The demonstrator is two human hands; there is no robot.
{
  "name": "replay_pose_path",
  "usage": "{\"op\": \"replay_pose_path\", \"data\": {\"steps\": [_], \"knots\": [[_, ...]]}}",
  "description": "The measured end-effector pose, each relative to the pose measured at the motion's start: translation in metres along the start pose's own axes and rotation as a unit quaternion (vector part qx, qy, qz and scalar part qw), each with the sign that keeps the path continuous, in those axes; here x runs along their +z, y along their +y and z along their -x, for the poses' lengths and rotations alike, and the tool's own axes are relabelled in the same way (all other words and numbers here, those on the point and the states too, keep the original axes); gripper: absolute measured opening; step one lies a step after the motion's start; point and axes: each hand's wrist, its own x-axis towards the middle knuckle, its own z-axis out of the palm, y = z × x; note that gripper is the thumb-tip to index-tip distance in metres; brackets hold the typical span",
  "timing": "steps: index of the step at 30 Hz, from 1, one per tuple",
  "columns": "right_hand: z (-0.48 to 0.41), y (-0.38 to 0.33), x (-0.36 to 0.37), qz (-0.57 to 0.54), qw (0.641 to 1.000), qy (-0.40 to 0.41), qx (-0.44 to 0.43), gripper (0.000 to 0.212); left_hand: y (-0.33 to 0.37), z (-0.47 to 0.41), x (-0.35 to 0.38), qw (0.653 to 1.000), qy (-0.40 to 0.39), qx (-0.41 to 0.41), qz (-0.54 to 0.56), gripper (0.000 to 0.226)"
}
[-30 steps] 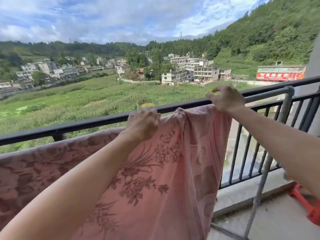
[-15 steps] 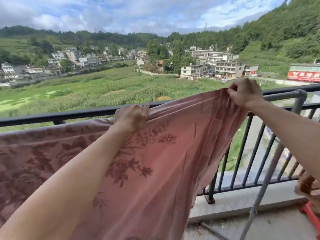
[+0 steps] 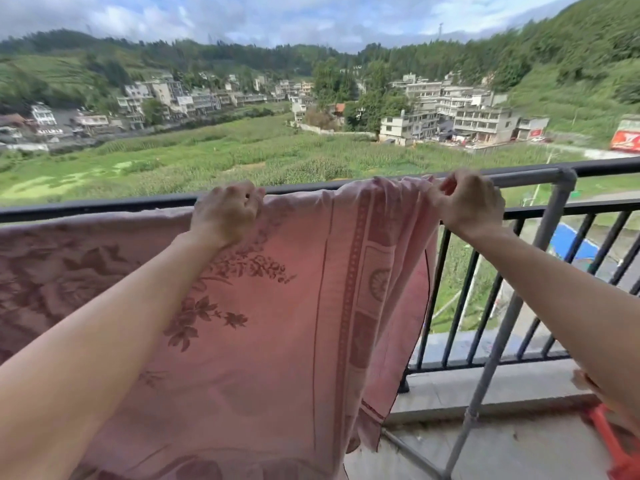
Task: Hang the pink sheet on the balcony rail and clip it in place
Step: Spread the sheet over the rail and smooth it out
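Pink sheet [image 3: 277,306] draped over balcony rail [image 3: 104,207], spreading step in hand. Left hand [image 3: 225,213] clenched on top edge; right hand [image 3: 467,202] pinching bunched corner. Next, likely: flatten corner, fetch clips; none visible.

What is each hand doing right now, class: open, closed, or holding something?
Left hand: closed, gripping the top edge of the pink sheet at the rail.
Right hand: fingers pinching the sheet's right top corner.
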Motion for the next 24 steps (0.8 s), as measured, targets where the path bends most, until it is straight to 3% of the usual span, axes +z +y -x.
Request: {"op": "replay_pose_path", "data": {"steps": [3,6,8,12,16,18,20,24], "knots": [[0.035,-0.006,0.01,-0.004,0.996,-0.051,0.079,0.067,0.031,0.012,0.006,0.992,-0.021,0.118,0.037,0.036],[0.059,-0.026,0.018,-0.121,0.985,-0.088,0.084,0.038,0.026,0.013,0.003,0.983,0.034,0.148,0.101,0.026],[0.061,-0.047,0.012,-0.179,0.981,-0.056,0.056,0.046,0.012,0.011,-0.008,0.976,0.049,0.149,0.152,0.016],[0.012,-0.087,-0.023,-0.265,0.96,0.026,0.084,0.046,-0.013,-0.004,-0.03,0.987,0.067,0.099,0.107,0.013],[-0.071,-0.094,-0.047,-0.24,0.944,0.08,0.212,0.033,-0.046,-0.033,-0.053,0.993,0.073,-0.061,0.072,0.017],[-0.09,-0.095,-0.048,-0.147,0.962,0.018,0.23,0.016,-0.052,-0.036,-0.059,0.995,-0.01,-0.092,0.041,0.018],[-0.08,-0.104,-0.042,0.002,0.974,-0.076,0.212,0.031,-0.044,-0.029,-0.059,0.992,-0.105,-0.066,0.024,0.021],[-0.027,-0.113,-0.03,0.113,0.939,-0.282,0.159,0.044,-0.007,0.002,-0.064,0.975,-0.195,0.028,0.1,0.04]]}}
